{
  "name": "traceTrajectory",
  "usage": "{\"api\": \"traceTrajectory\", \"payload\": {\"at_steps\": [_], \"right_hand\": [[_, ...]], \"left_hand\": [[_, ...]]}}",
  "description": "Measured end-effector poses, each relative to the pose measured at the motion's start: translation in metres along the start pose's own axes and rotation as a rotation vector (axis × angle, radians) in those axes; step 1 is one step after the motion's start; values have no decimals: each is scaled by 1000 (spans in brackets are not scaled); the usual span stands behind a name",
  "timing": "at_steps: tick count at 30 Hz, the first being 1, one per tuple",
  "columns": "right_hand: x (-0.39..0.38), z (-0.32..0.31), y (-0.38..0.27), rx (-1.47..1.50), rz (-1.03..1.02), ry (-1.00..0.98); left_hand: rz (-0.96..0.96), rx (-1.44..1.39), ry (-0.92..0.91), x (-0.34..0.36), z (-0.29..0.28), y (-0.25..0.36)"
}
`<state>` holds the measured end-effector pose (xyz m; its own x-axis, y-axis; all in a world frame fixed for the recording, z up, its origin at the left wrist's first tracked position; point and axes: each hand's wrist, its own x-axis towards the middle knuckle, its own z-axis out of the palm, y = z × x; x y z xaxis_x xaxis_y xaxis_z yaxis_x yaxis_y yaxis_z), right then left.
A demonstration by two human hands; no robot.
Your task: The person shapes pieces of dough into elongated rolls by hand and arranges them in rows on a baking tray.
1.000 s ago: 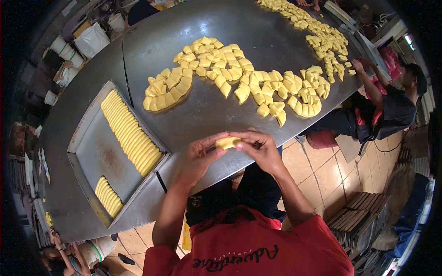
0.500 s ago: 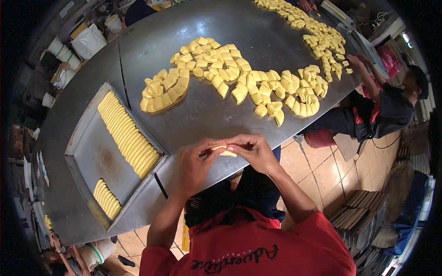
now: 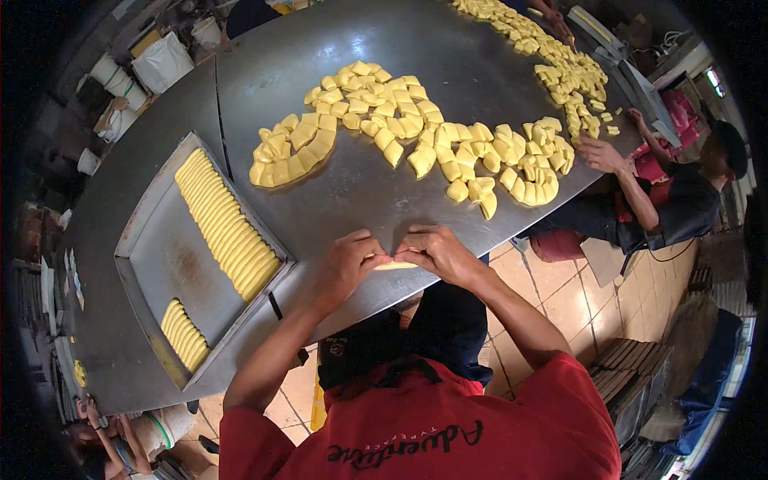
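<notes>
A small piece of yellow dough (image 3: 395, 266) lies near the table's front edge, mostly covered by my fingers. My left hand (image 3: 352, 260) has its curled fingers on the left part of it, and my right hand (image 3: 438, 254) grips the right part. The fingertips of both hands almost meet over the dough. To my left is a shallow metal tray (image 3: 170, 252), holding a long row of dough rolls (image 3: 228, 228) and a shorter row of rolls (image 3: 185, 336). Beyond my hands, cut dough pieces (image 3: 400, 112) spread over the metal table (image 3: 352, 212).
At the right, a co-worker's hand (image 3: 602, 154) reaches over the table near more dough pieces (image 3: 572, 80). Another person's hand (image 3: 558, 22) is at the far right. People's arms (image 3: 112, 440) show at the lower left. Stacked trays (image 3: 632, 372) stand on the right.
Both hands have turned from holding the dough with thumbs on top to fingers curled down over it. The right co-worker's hand has moved left toward the nearer dough pieces.
</notes>
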<state>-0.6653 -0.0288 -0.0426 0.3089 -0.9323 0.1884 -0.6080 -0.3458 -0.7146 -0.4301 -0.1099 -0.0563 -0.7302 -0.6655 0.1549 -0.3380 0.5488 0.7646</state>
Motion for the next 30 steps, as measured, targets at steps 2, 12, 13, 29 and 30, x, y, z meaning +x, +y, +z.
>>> {"api": "traceTrajectory", "payload": {"at_steps": [2,12,13,29,30], "right_hand": [[-3,2,7,-4,-72,84],[-1,8,8,-299,41,219],[-2,5,7,-298,44,216],[-18,4,5,-276,198,226],[-17,3,6,-274,198,228]], "left_hand": [[138,42,-3,2,-2,-7],[45,158,18,18,-5,-1],[83,204,113,17,-5,-3],[17,115,-19,17,-4,-8],[17,117,-20,19,-5,-10]]}}
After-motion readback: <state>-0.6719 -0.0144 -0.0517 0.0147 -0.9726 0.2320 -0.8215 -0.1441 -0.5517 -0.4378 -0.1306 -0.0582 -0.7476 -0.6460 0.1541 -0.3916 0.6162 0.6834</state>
